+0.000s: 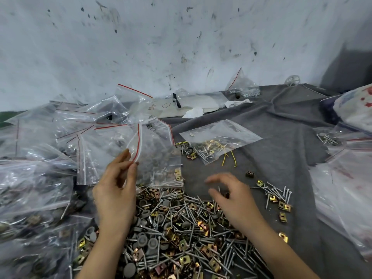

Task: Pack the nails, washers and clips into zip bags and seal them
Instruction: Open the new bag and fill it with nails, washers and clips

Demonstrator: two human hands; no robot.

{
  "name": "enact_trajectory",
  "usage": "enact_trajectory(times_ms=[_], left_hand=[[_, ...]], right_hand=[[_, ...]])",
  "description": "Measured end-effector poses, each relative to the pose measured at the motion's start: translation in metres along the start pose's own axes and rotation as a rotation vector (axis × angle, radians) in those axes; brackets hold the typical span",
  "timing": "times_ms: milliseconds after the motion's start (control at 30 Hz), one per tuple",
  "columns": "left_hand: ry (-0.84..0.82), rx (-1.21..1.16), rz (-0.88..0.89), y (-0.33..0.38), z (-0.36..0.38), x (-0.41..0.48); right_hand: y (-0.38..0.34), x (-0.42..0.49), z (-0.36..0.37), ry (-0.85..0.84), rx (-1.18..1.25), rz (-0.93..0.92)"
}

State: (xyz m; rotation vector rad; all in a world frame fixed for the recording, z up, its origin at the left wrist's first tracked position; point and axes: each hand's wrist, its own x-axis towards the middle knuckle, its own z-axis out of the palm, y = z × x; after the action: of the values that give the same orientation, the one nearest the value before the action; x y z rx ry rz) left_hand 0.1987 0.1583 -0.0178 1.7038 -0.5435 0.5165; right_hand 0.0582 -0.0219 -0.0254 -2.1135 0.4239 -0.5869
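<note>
A big heap of grey nails, grey round washers and gold clips (181, 228) lies on the grey cloth in front of me. My left hand (116, 190) pinches the red-striped mouth of a clear zip bag (159, 156) that holds some nails and clips and hangs open above the heap's far edge. My right hand (233, 198) hovers blurred over the right side of the heap, fingers loosely curled; a small dark piece shows by its fingers, and I cannot tell whether it holds it.
Filled zip bags (50, 158) pile up on the left. Another bag (219, 139) with nails and yellow wires lies flat behind the heap. Loose nails and clips (277, 198) scatter to the right. More bags (346, 178) sit at the right edge. A stained wall stands behind.
</note>
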Motion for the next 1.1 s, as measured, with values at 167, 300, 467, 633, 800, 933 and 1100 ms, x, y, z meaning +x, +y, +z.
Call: enact_trajectory(times_ms=[167, 300, 467, 633, 800, 933, 1100], left_hand=[[-0.012, 0.042, 0.044, 0.006, 0.001, -0.003], [-0.048, 0.11, 0.16, 0.012, 0.0, -0.005], [-0.088, 0.047, 0.261, 0.017, 0.002, -0.006], [-0.111, -0.023, 0.295, 0.02, 0.004, -0.009], [-0.102, -0.049, 0.265, 0.013, 0.005, -0.007], [-0.098, -0.05, 0.259, 0.009, 0.005, -0.006], [-0.089, -0.056, 0.267, 0.009, 0.005, -0.006]], right_hand=[[0.002, 0.0, 0.005, -0.181, -0.501, -0.078], [-0.005, 0.01, -0.003, -0.323, -0.673, -0.043], [-0.02, 0.024, -0.011, -0.513, -0.765, -0.036], [-0.029, 0.031, -0.017, -0.686, -0.833, -0.047], [-0.03, 0.031, -0.017, -0.717, -0.886, -0.051], [-0.027, 0.033, -0.014, -0.747, -1.016, -0.085], [-0.027, 0.033, -0.013, -0.772, -1.099, -0.199]])
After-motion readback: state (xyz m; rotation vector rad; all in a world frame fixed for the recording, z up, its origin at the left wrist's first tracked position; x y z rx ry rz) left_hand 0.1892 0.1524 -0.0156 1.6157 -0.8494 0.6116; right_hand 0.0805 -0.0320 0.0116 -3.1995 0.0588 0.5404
